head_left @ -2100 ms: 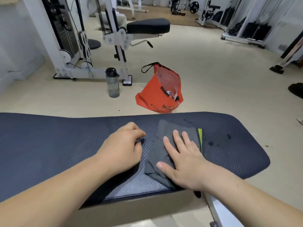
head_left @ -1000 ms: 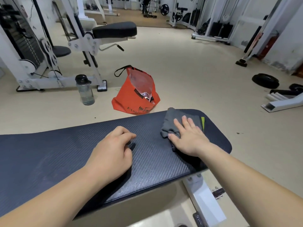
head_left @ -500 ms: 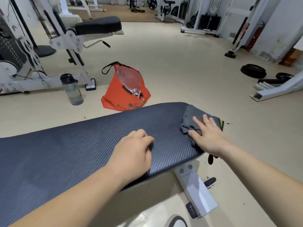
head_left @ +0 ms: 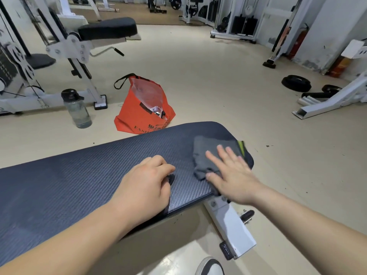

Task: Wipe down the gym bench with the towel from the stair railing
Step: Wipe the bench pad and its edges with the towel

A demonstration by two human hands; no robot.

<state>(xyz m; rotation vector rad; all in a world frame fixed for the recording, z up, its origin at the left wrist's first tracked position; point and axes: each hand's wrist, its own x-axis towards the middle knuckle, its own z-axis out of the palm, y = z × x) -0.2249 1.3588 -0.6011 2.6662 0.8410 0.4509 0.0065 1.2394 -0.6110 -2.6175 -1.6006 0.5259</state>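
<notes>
A long dark blue ribbed gym bench [head_left: 79, 181] runs across the lower half of the view. At its right end lies a grey towel [head_left: 206, 151] with a yellow-green edge, crumpled under my right hand [head_left: 231, 175], which presses flat on it with fingers spread. My left hand [head_left: 147, 185] rests on the pad just left of the towel, fingers curled into a loose fist with a small dark bit showing at the fingertips. The bench's white leg [head_left: 232, 229] sticks out below my right wrist.
An orange shopping bag [head_left: 139, 114] and a grey water bottle [head_left: 76, 109] stand on the beige floor beyond the bench. A white weight machine with a black seat [head_left: 108, 28] fills the back left. Weight plates [head_left: 296, 83] and a white frame lie at right. A shoe tip [head_left: 210, 266] shows below.
My right hand has slid the towel along the pad to the bench's right end. The view has turned right with it. My left hand stays curled on the pad.
</notes>
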